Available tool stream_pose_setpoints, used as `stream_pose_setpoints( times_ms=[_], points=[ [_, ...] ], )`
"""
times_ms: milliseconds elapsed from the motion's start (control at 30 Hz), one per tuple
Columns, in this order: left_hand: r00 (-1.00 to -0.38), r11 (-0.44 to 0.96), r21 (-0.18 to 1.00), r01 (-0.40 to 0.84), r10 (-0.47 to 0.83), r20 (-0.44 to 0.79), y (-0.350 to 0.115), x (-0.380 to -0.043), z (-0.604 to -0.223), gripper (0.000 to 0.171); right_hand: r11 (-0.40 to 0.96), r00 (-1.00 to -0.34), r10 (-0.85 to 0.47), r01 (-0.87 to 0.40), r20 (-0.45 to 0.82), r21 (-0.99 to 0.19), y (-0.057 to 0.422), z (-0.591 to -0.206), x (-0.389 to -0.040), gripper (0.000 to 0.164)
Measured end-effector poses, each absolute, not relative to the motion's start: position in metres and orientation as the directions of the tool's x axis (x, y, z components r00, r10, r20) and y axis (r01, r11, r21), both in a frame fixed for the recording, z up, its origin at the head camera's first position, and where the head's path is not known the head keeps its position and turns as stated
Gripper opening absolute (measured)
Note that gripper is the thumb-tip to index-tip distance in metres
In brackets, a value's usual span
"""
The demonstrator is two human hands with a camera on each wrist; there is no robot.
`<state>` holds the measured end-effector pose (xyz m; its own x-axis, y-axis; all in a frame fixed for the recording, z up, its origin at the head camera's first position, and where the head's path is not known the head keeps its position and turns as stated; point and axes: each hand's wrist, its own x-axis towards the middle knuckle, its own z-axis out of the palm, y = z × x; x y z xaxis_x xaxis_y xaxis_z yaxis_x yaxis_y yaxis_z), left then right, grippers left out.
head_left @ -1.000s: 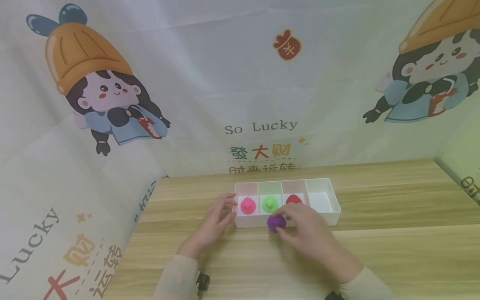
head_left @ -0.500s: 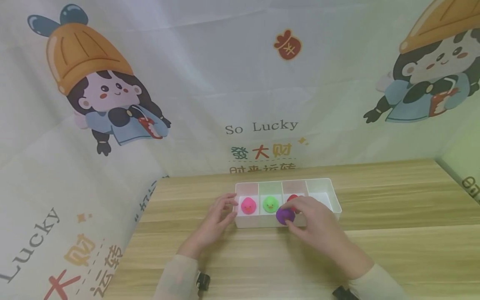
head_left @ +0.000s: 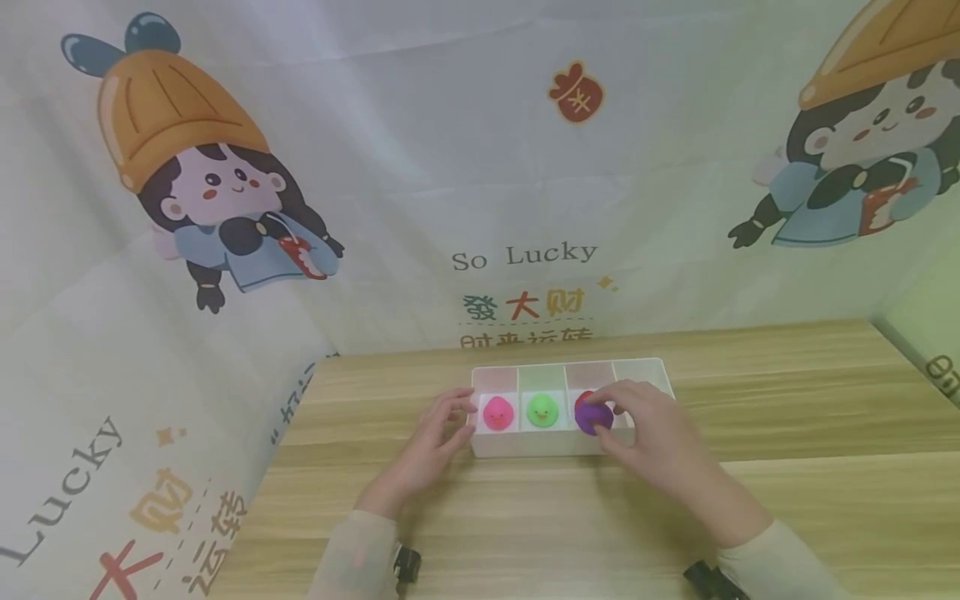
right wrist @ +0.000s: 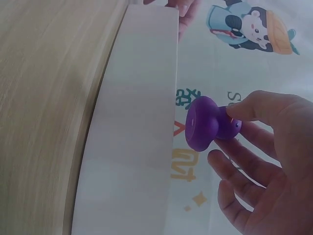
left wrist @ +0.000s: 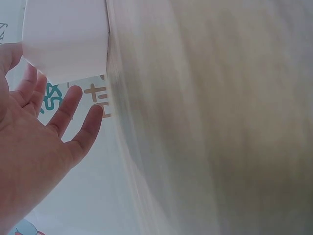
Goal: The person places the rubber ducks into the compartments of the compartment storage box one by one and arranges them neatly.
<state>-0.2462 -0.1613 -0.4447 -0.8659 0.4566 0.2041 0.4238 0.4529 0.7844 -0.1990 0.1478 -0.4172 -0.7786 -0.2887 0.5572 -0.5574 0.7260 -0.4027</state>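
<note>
My right hand [head_left: 656, 429] pinches a purple toy duck [head_left: 593, 419] between thumb and fingers. In the right wrist view, the purple duck [right wrist: 203, 125] is tipped sideways above the long wall of a white divided box [right wrist: 129, 117]. From the head view, it overlaps the third compartment and mostly covers a red toy duck [head_left: 584, 397]. A pink duck [head_left: 498, 413] sits in the leftmost compartment, a green duck [head_left: 542, 410] in the second. The rightmost compartment is largely hidden behind my right hand. My left hand [head_left: 433, 435] has relaxed, spread fingers at the box's left end.
The box stands on a wood-grain table [head_left: 487, 525], toward its back edge. A pale printed cloth [head_left: 405, 167] hangs behind and to the left. Dark wrist cameras show on both sleeves.
My right hand has carried the purple duck rightward and slightly up, from in front of the box's middle to over the third compartment. The left hand has stayed at the box's end.
</note>
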Motion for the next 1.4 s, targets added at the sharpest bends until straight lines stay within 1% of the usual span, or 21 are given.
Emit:
stream_pose_setpoints(
  times_ms=[233, 700, 967, 1233, 1400],
  points=[
    [-0.87, 0.452, 0.793, 0.409, 0.456, 0.188, -0.159, -0.238, -0.431, 0.023, 0.752, -0.806, -0.264, -0.516, 0.53, -0.41, 0.154, -0.417, -0.201, 0.035],
    [-0.875, 0.462, 0.792, 0.398, 0.45, 0.178, -0.159, -0.239, -0.435, 0.02, 0.779, -0.81, -0.247, -0.493, 0.532, -0.388, 0.17, -0.417, -0.206, 0.03],
    [-0.872, 0.461, 0.79, 0.403, 0.454, 0.181, -0.159, -0.239, -0.434, 0.021, 0.797, -0.834, -0.221, -0.454, 0.505, -0.4, 0.182, -0.415, -0.21, 0.03],
    [-0.874, 0.459, 0.792, 0.402, 0.451, 0.182, -0.158, -0.238, -0.433, 0.019, 0.832, -0.844, -0.2, -0.415, 0.498, -0.368, 0.193, -0.417, -0.213, 0.028],
    [-0.873, 0.457, 0.793, 0.404, 0.451, 0.185, -0.157, -0.238, -0.432, 0.02, 0.84, -0.855, -0.192, -0.397, 0.481, -0.37, 0.198, -0.417, -0.214, 0.028]
  ],
)
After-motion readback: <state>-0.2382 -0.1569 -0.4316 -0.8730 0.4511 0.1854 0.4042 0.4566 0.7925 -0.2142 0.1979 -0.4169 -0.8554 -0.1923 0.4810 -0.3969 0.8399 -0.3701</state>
